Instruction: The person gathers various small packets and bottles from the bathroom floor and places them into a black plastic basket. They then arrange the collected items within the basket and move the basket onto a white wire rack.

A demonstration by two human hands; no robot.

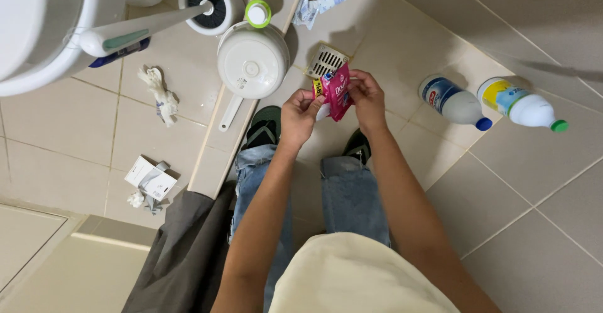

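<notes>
head view: both hands pinch a pink sachet, left hand at its lower edge, right hand on top. floor drain sits just beyond them, two white bottles lying off right.

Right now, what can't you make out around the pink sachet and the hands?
Head view only:
- Pink sachet: whether torn open; left hand and right hand cover its edges.
- Floor drain: near corner hidden behind the sachet.
- Toilet: cut off by the frame's left and top edges.
</notes>
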